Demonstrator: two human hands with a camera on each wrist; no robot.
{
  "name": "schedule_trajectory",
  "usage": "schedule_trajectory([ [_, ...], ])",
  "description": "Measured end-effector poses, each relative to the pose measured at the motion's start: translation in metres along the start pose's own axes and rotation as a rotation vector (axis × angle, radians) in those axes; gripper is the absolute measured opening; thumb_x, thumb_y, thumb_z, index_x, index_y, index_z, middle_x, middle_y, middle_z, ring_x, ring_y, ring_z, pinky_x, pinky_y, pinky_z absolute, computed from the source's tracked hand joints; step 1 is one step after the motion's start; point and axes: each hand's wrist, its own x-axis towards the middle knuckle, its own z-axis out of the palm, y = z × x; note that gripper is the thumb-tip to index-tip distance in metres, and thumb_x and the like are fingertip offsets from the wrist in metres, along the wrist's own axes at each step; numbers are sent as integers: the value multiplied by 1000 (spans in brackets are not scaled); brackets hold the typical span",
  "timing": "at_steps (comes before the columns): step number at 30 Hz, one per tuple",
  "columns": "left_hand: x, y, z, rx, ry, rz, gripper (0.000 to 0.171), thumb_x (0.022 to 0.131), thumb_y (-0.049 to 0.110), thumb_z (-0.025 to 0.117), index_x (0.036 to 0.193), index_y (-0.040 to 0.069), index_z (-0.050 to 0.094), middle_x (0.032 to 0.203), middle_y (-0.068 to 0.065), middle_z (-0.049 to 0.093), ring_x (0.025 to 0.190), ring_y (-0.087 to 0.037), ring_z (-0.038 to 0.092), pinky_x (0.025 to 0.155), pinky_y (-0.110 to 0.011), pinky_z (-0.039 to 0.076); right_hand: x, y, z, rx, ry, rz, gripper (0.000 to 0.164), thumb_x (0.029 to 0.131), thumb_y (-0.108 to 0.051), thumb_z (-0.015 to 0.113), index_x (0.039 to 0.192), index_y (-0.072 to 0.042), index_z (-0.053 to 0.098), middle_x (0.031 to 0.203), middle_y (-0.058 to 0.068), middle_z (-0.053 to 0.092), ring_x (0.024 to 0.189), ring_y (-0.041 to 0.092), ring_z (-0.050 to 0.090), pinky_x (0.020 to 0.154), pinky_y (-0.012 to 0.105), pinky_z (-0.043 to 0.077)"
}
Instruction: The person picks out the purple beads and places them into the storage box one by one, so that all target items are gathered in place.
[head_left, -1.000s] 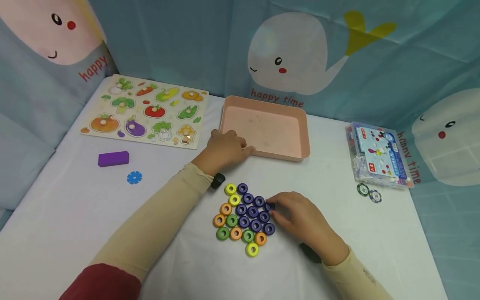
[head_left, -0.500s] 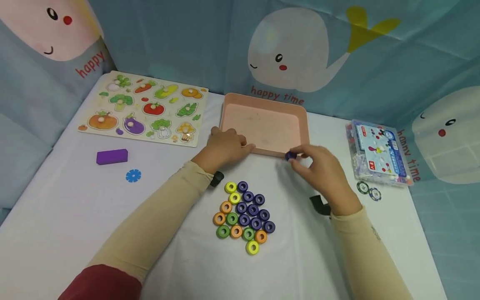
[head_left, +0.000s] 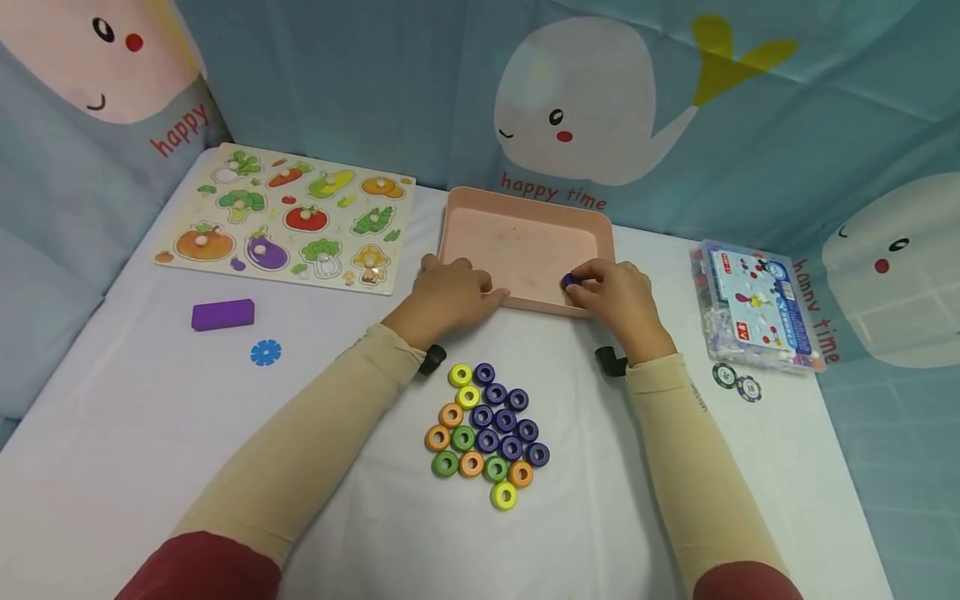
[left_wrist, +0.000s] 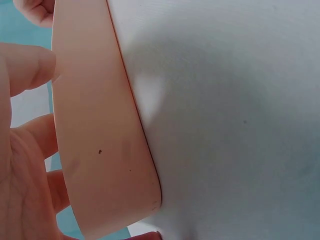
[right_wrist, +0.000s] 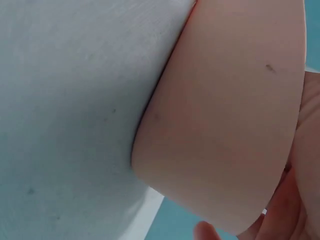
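Observation:
My left hand (head_left: pixel 448 293) holds the front left corner of the pink tray (head_left: pixel 536 202), thumb along the front rim. The left wrist view shows the tray wall (left_wrist: pixel 105 125) close up, with fingers passing behind its edge. Between thumb and fingertips my right hand (head_left: pixel 621 300) pinches a dark purple ring (head_left: pixel 568 282), low inside the tray's front right corner. That ring is hidden in the right wrist view, behind the tray's outer wall (right_wrist: pixel 225 110). Nearer me lies a cluster of rings: several dark purple ones (head_left: pixel 505 421), plus yellow (head_left: pixel 460 376), orange (head_left: pixel 437 437) and green (head_left: pixel 445 464) ones.
A vegetable puzzle board (head_left: pixel 285 218) lies at the back left, with a purple block (head_left: pixel 223 315) and a blue snowflake-shaped disc (head_left: pixel 266 352) before it. On the right stand a clear plastic box (head_left: pixel 759 306) and two chips (head_left: pixel 724 375). Curtains (head_left: pixel 360 92) border the table.
My right hand has taken a dark purple ring from the cluster's right side, carried it up and over the tray's front rim, and lowered it inside. The left hand stays at the corner.

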Motion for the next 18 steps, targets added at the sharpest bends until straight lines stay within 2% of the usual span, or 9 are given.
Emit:
schedule_trajectory([
  [4, 0, 0, 1, 3, 0, -5, 56, 101, 59, 41, 132, 18, 65, 124, -8, 62, 114, -27, 54, 103, -54, 29, -3, -2, -1, -13, 15, -5, 31, 93, -36, 71, 117, -17, 71, 116, 11, 69, 111, 32, 55, 101, 53, 35],
  [7, 0, 0, 1, 0, -5, -1, 56, 101, 58, 41, 133, 18, 64, 125, -8, 62, 115, -25, 54, 104, -54, 28, -14, -8, -3, 1, 72, -68, 32, 93, -36, 71, 118, -16, 72, 123, 9, 69, 118, 34, 57, 109, 56, 30],
  [9, 1, 1, 1, 0, -10, 3, 57, 101, 58, 40, 133, 17, 64, 126, -8, 63, 116, -25, 54, 104, -55, 28, -27, -14, -3, 41, 92, -134, 30, 93, -33, 72, 116, -15, 73, 123, 7, 69, 121, 33, 57, 111, 56, 32],
  [14, 1, 1, 1, 5, -12, 1, 57, 102, 58, 39, 133, 17, 64, 127, -7, 64, 118, -25, 55, 104, -56, 28, -64, -36, 7, 151, 14, -362, 24, 91, -27, 76, 110, -14, 74, 115, 0, 72, 113, 21, 63, 101, 46, 47],
  [18, 2, 0, 1, 18, -7, 14, 55, 103, 56, 39, 131, 16, 65, 126, -7, 65, 117, -24, 55, 103, -56, 28, -82, -50, 21, 146, -71, -485, 24, 90, -28, 77, 110, -16, 74, 113, -5, 72, 110, 14, 64, 100, 40, 47],
])
